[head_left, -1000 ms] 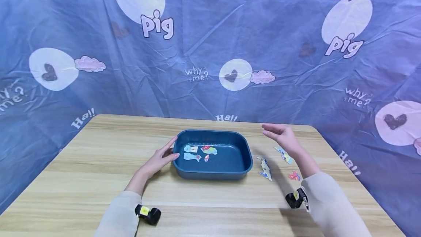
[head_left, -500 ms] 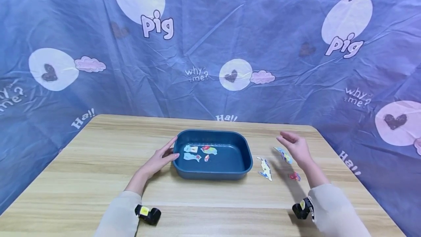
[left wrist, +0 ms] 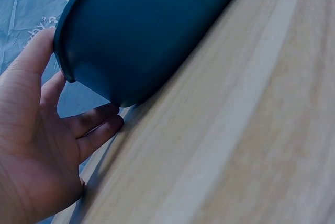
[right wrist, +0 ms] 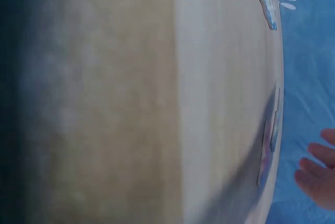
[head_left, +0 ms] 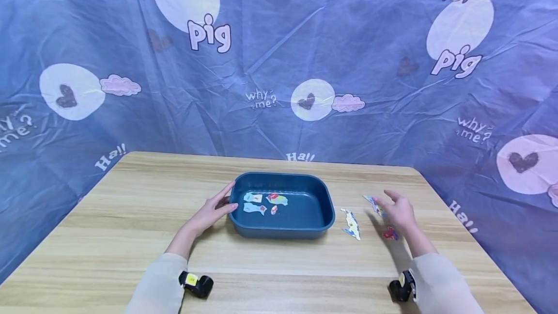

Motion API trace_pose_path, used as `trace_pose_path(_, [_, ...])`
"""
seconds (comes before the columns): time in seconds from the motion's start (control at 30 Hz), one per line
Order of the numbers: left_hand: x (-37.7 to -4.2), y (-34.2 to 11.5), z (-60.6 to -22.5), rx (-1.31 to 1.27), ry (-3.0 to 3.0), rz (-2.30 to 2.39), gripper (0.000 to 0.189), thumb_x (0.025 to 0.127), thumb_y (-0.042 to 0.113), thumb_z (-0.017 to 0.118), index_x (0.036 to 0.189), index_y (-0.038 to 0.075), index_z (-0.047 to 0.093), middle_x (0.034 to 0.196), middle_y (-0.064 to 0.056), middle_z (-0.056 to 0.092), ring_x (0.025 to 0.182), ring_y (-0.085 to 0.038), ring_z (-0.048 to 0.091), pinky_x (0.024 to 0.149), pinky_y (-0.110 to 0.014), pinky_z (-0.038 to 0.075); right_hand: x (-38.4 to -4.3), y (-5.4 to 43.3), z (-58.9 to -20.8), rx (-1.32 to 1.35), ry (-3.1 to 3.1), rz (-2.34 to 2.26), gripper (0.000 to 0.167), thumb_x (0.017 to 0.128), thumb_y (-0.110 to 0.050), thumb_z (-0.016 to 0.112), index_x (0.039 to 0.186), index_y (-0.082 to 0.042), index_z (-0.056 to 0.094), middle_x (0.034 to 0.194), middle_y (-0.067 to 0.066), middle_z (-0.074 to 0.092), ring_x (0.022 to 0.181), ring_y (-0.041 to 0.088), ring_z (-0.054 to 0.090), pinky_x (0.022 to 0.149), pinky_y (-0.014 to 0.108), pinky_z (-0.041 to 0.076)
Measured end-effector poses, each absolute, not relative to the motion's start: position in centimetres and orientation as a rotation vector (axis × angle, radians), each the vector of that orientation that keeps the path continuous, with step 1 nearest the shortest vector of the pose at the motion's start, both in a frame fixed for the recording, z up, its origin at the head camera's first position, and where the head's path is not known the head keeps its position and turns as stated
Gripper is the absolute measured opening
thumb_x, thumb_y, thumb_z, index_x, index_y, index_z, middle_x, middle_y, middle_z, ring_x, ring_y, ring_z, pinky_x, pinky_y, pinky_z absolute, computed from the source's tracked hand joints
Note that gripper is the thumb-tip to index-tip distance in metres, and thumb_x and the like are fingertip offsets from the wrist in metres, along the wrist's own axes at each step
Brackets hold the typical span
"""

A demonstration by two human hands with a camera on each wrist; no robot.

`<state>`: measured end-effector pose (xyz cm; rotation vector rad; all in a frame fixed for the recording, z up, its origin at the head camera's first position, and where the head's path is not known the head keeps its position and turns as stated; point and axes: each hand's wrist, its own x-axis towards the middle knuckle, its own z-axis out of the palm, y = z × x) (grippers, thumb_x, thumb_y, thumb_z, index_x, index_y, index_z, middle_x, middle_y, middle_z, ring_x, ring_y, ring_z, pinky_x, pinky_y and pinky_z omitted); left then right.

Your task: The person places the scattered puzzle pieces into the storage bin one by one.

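Observation:
My left hand (head_left: 208,214) rests at the left end of a dark blue rectangular basin (head_left: 281,232). Its thumb touches the rim, and its spread, fairly straight fingers lie against the outside, as the left wrist view shows. Inside the basin are several flat, irregular cutouts, among them a pale blue one (head_left: 254,208) and a red-and-yellow one (head_left: 277,199). Above the table on the right, my right hand (head_left: 400,212) has loosely bent fingers and nothing visible between them. It hovers by a blue-and-yellow cutout (head_left: 374,204), partly hiding it; contact cannot be judged.
Between basin and right hand lies a white-and-blue cutout (head_left: 350,224). A small red cutout (head_left: 390,233) is beside the right wrist. The wooden table (head_left: 279,275) ends at a blue printed cloth (head_left: 261,130) behind and on both sides.
My right hand has moved right and come down toward the blue-and-yellow cutout. The left hand, the basin and the cutouts have stayed where they were.

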<state>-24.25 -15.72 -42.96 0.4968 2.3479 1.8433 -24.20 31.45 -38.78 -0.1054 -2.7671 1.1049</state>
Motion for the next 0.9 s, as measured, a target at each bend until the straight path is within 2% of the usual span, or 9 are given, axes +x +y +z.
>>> trace_pose_path(0.2, [-24.1, -15.7, -42.8, 0.482, 2.359, 1.838, 0.066, 0.083, 0.031, 0.057, 0.138, 0.026, 0.021, 0.124, -0.021, 0.042, 0.115, -0.027, 0.037, 0.094, -0.042, 0.027, -23.8, 32.0, -39.4, -0.162, -2.933, 0.888, 0.077, 0.083, -0.044, 0.050, 0.116, 0.024, 0.032, 0.116, 0.040, 0.033, 0.106, 0.052, 0.031, 0.088, 0.053, 0.028])
trace_pose_path(0.23, [-24.1, -15.7, -42.8, 0.478, 2.361, 1.835, 0.066, 0.083, 0.031, 0.057, 0.138, 0.027, 0.022, 0.124, -0.020, 0.042, 0.115, -0.027, 0.037, 0.094, -0.042, 0.027, -23.8, 32.1, -39.5, -0.171, -2.949, 0.856, 0.072, 0.083, -0.044, 0.051, 0.111, 0.022, 0.041, 0.107, 0.040, 0.042, 0.099, 0.051, 0.039, 0.083, 0.051, 0.034])
trace_pose_path(0.3, [-24.1, -15.7, -42.7, 0.471, 2.363, 1.833, 0.065, 0.083, 0.030, 0.057, 0.138, 0.027, 0.022, 0.124, -0.020, 0.042, 0.116, -0.027, 0.037, 0.094, -0.042, 0.027, -23.9, 32.3, -39.8, -0.191, -2.962, 0.824, 0.057, 0.082, -0.043, 0.052, 0.090, 0.013, 0.053, 0.082, 0.031, 0.053, 0.077, 0.043, 0.050, 0.069, 0.044, 0.042])
trace_pose_path(0.33, [-24.1, -15.7, -42.7, 0.473, 2.362, 1.833, 0.065, 0.083, 0.029, 0.057, 0.138, 0.026, 0.021, 0.124, -0.020, 0.042, 0.116, -0.027, 0.037, 0.095, -0.043, 0.027, -23.9, 32.3, -40.0, -0.194, -2.960, 0.812, 0.050, 0.082, -0.042, 0.053, 0.076, 0.007, 0.053, 0.068, 0.023, 0.052, 0.065, 0.035, 0.050, 0.059, 0.039, 0.042])
trace_pose_path(0.4, [-24.2, -15.7, -42.7, 0.476, 2.360, 1.832, 0.064, 0.084, 0.027, 0.056, 0.138, 0.026, 0.021, 0.125, -0.021, 0.041, 0.116, -0.027, 0.037, 0.095, -0.043, 0.027, -23.9, 32.5, -40.3, -0.211, -2.958, 0.801, 0.045, 0.081, -0.041, 0.054, 0.058, -0.005, 0.040, 0.052, 0.006, 0.039, 0.049, 0.021, 0.040, 0.046, 0.030, 0.035])
trace_pose_path(0.43, [-24.2, -15.7, -42.8, 0.477, 2.356, 1.834, 0.064, 0.084, 0.026, 0.056, 0.138, 0.026, 0.021, 0.125, -0.021, 0.041, 0.116, -0.028, 0.037, 0.095, -0.043, 0.027, -23.9, 32.5, -40.4, -0.223, -2.956, 0.810, 0.045, 0.081, -0.040, 0.054, 0.055, -0.009, 0.033, 0.050, 0.000, 0.031, 0.046, 0.016, 0.033, 0.043, 0.028, 0.029])
trace_pose_path(0.53, [-24.2, -15.6, -42.8, 0.483, 2.357, 1.830, 0.064, 0.084, 0.027, 0.056, 0.138, 0.026, 0.021, 0.126, -0.021, 0.040, 0.116, -0.028, 0.036, 0.094, -0.043, 0.027, -23.8, 32.5, -40.6, -0.221, -2.946, 0.815, 0.044, 0.081, -0.038, 0.055, 0.053, -0.012, 0.032, 0.048, -0.003, 0.030, 0.043, 0.013, 0.031, 0.042, 0.026, 0.027])
trace_pose_path(0.83, [-24.5, -15.8, -43.0, 0.478, 2.364, 1.816, 0.065, 0.083, 0.032, 0.056, 0.138, 0.027, 0.021, 0.125, -0.020, 0.041, 0.116, -0.027, 0.037, 0.095, -0.043, 0.026, -23.9, 32.1, -41.2, -0.242, -2.948, 0.808, 0.042, 0.079, -0.034, 0.058, 0.054, -0.011, 0.035, 0.047, -0.002, 0.034, 0.041, 0.012, 0.036, 0.040, 0.026, 0.030])
trace_pose_path(0.9, [-24.0, -15.7, -42.3, 0.474, 2.358, 1.812, 0.065, 0.084, 0.029, 0.056, 0.138, 0.024, 0.021, 0.125, -0.022, 0.040, 0.116, -0.028, 0.036, 0.095, -0.044, 0.025, -23.9, 32.0, -41.2, -0.254, -2.953, 0.780, 0.041, 0.079, -0.033, 0.058, 0.053, -0.011, 0.036, 0.047, -0.001, 0.036, 0.041, 0.012, 0.036, 0.040, 0.026, 0.030])
